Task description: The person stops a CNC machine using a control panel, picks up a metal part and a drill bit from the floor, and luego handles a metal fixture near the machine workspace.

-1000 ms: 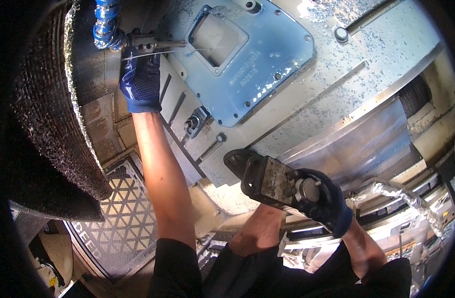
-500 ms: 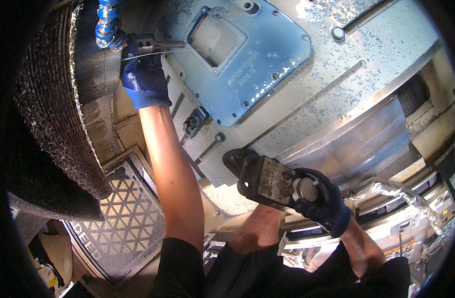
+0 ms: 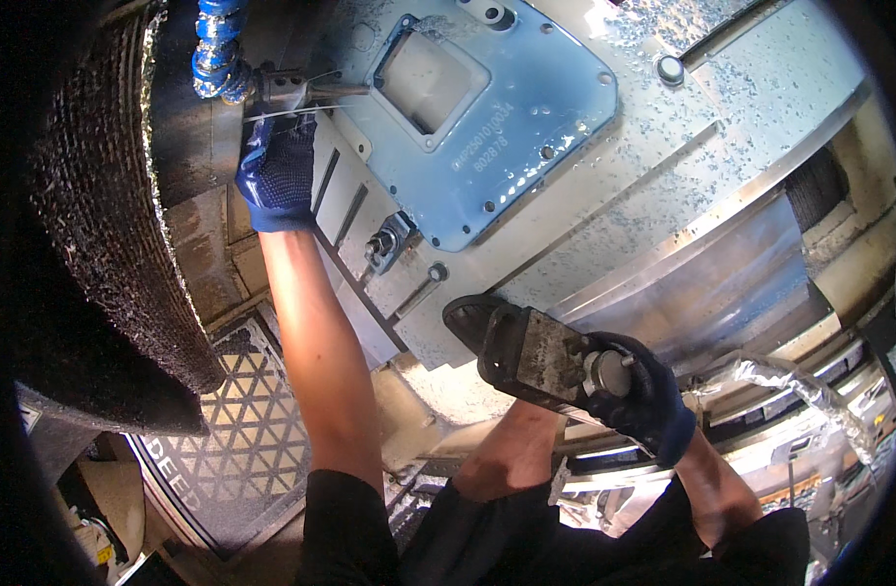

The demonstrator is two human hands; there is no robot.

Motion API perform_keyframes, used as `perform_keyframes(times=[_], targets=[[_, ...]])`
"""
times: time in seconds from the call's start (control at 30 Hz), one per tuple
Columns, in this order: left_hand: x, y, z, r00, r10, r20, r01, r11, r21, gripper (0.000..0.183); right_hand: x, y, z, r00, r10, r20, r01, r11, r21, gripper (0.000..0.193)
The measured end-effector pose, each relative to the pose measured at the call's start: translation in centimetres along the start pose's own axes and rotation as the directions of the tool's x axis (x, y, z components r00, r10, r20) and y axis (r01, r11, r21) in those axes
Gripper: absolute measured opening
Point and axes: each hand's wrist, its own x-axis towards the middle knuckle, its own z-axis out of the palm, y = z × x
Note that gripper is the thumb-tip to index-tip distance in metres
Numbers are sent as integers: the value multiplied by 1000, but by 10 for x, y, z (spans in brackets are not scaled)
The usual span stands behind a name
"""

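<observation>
My left hand, in a dark blue dotted glove, reaches up just below a metal tool holder. The holder's slim shank points right, and a thin bright line crosses beside it. The ends of the left fingers cannot be made out, so their grip is unclear. Lower right, my gloved right hand is closed around a grimy grey handheld control box with a round metal knob. Ahead lies a wet, bluish metal plate with a rectangular opening and holes along its edge.
A pale machine bed, strewn with chips and droplets, carries the plate. A clamp sits at the plate's near corner. A blue segmented hose hangs upper left, beside a dark ribbed cover. A patterned mat lies below.
My left hand has drawn slightly down and left, showing more of the tool holder and bed slots. The right hand keeps hold of the control box, and the view has shifted a little.
</observation>
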Motion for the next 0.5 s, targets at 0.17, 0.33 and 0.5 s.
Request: perform_keyframes(times=[0.17,0.33,0.5], targets=[[3,-8,19,995,70,-77,-65,996,61,46,-3,8,0,1000,-23,6,23,999,33,63],[6,-7,12,996,19,-87,-26,997,-79,42,-3,0,2,999,-1,35,-1,998,56,62],[5,-12,18,979,57,-195,-48,997,52,36,-3,1,1,999,-42,17,41,998,52,61]])
